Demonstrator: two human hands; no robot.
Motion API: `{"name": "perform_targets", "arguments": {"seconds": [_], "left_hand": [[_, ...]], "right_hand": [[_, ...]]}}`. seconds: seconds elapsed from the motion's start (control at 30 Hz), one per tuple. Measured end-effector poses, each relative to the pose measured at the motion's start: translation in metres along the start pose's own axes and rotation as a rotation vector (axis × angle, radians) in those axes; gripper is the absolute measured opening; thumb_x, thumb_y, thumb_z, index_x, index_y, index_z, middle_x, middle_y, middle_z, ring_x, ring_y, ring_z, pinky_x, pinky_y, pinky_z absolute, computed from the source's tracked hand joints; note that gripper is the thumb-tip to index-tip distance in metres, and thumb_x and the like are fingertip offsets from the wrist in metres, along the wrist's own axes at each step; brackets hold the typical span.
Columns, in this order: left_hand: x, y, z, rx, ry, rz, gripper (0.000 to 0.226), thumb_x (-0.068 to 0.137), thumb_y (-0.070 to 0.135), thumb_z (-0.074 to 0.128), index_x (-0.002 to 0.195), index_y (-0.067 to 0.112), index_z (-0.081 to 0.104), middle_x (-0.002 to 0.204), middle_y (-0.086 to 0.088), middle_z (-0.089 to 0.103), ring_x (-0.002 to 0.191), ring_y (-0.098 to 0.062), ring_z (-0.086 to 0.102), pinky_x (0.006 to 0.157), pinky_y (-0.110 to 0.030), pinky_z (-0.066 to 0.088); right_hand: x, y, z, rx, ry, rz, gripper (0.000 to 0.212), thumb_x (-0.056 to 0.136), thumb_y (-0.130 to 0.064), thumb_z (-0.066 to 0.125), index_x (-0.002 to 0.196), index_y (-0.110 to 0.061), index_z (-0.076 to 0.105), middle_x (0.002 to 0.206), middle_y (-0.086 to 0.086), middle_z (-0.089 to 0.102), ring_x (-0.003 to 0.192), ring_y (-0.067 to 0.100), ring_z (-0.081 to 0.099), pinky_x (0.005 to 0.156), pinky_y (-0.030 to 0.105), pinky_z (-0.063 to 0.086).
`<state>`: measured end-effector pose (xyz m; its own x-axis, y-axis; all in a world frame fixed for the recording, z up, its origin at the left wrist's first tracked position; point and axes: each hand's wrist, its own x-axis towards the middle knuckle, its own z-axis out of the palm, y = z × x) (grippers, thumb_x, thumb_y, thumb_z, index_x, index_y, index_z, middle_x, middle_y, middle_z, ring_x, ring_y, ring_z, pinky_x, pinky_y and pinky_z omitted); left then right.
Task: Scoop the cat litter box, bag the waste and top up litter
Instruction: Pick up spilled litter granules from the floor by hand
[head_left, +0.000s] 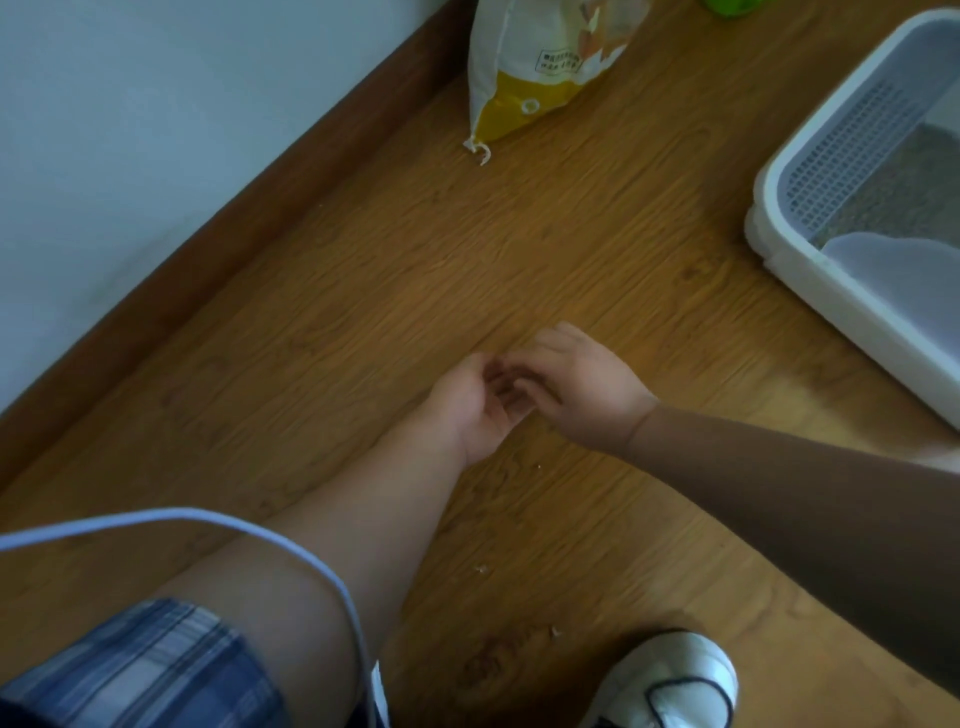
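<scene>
Litter (914, 192), grey and grainy, lies flat in the white plastic litter box (852, 312), far off to the right of our fingers. We see no clumps in the bit that shows, so we think the scooping may be done, but most of the box is cut off. The box has smooth rounded walls, a grey inner wall (852, 150) full of tiny square holes like a sieve, and a smooth pale lip (893, 280). Past our fingers, near the brown skirting board (260, 208), stands the white and yellow litter bag (524, 73), soft and crinkly, with a loose thread at its bottom corner. Its top is out of view, so we cannot tell if it is open or if the top-up has happened. We see no scoop and no waste bag. Our left hand (478, 400) is turned palm up like a small cup, fingers loosely bent. Our right hand (582, 384), with a brown sleeve (779, 478), reaches its fingers into that cup. The fingers are blurry, so we cannot tell if they pinch anything. Small pale crumbs (482, 569) lie on the shiny brown wooden floor (363, 260), closer to us than the fingers, near our white shoe (670, 680). We guess we are picking up spilled bits, and some are left to gather.
</scene>
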<state>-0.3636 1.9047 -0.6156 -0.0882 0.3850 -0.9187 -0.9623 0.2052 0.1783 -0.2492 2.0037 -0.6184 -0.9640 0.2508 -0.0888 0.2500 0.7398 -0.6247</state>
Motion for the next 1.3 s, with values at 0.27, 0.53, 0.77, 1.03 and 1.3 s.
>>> {"name": "perform_targets", "arguments": {"seconds": [0.27, 0.53, 0.77, 1.03, 1.3], "left_hand": [[-0.001, -0.004, -0.032, 0.122, 0.012, -0.021, 0.039, 0.107, 0.022, 0.035, 0.091, 0.0, 0.063, 0.079, -0.014, 0.067, 0.074, -0.024, 0.069, 0.066, -0.032, 0.062], [-0.009, -0.008, -0.055, 0.251, 0.002, -0.044, 0.039, 0.107, 0.023, 0.034, 0.099, -0.001, 0.065, 0.088, -0.015, 0.07, 0.085, -0.025, 0.071, 0.075, -0.035, 0.061], [-0.013, -0.002, -0.056, 0.282, -0.039, -0.031, 0.037, 0.107, 0.021, 0.036, 0.102, -0.001, 0.065, 0.091, -0.015, 0.071, 0.09, -0.026, 0.071, 0.081, -0.036, 0.061], [-0.005, -0.016, -0.047, 0.279, -0.015, -0.024, 0.034, 0.105, 0.018, 0.039, 0.098, -0.003, 0.064, 0.09, -0.019, 0.069, 0.085, -0.029, 0.07, 0.073, -0.036, 0.061], [-0.002, -0.028, -0.013, 0.2, -0.085, -0.057, 0.04, 0.107, 0.02, 0.033, 0.092, -0.001, 0.063, 0.076, -0.016, 0.07, 0.073, -0.025, 0.07, 0.067, -0.034, 0.063]], "right_hand": [[-0.082, -0.006, 0.022, 0.031, -0.041, 0.143, 0.016, 0.086, -0.016, 0.071, 0.101, -0.012, 0.067, 0.096, 0.002, 0.063, 0.089, 0.022, 0.056, 0.082, 0.037, 0.051], [-0.073, -0.013, 0.046, -0.024, -0.21, 0.159, 0.021, 0.09, -0.021, 0.067, 0.11, -0.013, 0.065, 0.107, 0.005, 0.06, 0.101, 0.025, 0.054, 0.091, 0.04, 0.049], [-0.074, -0.009, 0.055, -0.092, -0.164, 0.077, 0.012, 0.09, -0.012, 0.062, 0.101, -0.011, 0.066, 0.098, 0.007, 0.06, 0.088, 0.03, 0.057, 0.076, 0.045, 0.054], [-0.06, -0.023, 0.038, 0.039, 0.076, 0.189, 0.007, 0.09, -0.01, 0.063, 0.096, -0.009, 0.064, 0.092, 0.005, 0.06, 0.09, 0.023, 0.056, 0.083, 0.029, 0.047], [-0.056, -0.004, 0.013, 0.115, 0.24, 0.303, 0.017, 0.093, -0.009, 0.059, 0.107, -0.012, 0.07, 0.098, 0.001, 0.062, 0.093, 0.015, 0.055, 0.084, 0.028, 0.048]]}}
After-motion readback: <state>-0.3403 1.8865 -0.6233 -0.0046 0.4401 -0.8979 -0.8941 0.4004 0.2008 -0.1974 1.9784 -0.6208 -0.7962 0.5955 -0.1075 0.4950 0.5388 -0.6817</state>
